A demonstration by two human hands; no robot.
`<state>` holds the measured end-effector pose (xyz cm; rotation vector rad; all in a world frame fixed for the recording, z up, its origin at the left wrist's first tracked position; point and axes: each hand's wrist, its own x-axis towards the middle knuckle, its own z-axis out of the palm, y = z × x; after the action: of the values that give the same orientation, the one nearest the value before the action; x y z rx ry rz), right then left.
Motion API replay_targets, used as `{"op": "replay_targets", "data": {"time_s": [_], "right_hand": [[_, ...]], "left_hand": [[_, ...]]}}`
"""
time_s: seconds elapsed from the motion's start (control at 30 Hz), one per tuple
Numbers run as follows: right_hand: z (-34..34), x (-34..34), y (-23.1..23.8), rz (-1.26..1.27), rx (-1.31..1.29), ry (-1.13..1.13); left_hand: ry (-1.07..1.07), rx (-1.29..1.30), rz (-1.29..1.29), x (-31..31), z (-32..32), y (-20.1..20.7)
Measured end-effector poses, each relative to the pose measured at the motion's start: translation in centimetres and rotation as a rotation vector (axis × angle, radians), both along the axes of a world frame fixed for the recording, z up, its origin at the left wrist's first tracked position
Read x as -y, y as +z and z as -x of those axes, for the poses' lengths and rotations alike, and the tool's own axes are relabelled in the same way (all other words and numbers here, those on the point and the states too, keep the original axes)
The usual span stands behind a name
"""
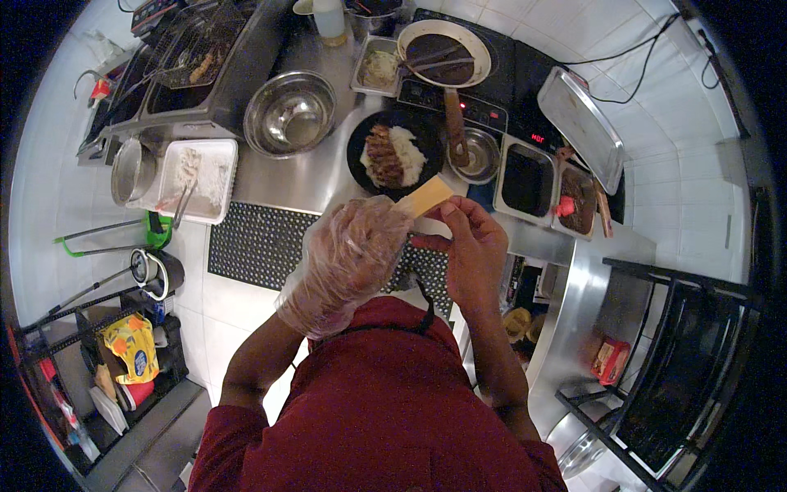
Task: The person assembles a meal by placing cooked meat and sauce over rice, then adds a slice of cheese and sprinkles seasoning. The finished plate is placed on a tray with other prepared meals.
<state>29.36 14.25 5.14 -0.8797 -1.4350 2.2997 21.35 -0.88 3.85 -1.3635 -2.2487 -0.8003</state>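
Observation:
Between my two hands, just on the near side of a black round dish (357,141), is a flat pale-yellow slice (428,195) that looks like cheese. My left hand (348,246), in a loose clear plastic glove, is closed on one end of it. My bare right hand (475,250) pinches near its other end with thumb and forefinger; whether a wrapper is on it I cannot tell. In the dish lie sliced browned meat (381,157) and white rice (406,152), side by side.
A pan (447,53) with a brown handle sits on the black hob. Steel bowls (289,113) (475,156), sauce and topping containers (526,180) and a floury white tray (199,180) surround the dish. A fryer (184,82) stands far left; a black rack (680,369) stands right.

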Motion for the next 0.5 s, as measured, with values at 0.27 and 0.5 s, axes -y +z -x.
{"op": "replay_targets", "data": {"time_s": [0.27, 0.5], "right_hand": [[5.0, -0.5, 0.8, -0.237, 0.094, 0.044], [6.3, -1.6, 1.9, -0.591, 0.131, 0.159]], "left_hand": [[-0.098, 0.765, -0.169, -1.2, 6.0, 3.0], [-0.152, 0.647, -0.252, -3.3, 8.7, 3.9]]}}
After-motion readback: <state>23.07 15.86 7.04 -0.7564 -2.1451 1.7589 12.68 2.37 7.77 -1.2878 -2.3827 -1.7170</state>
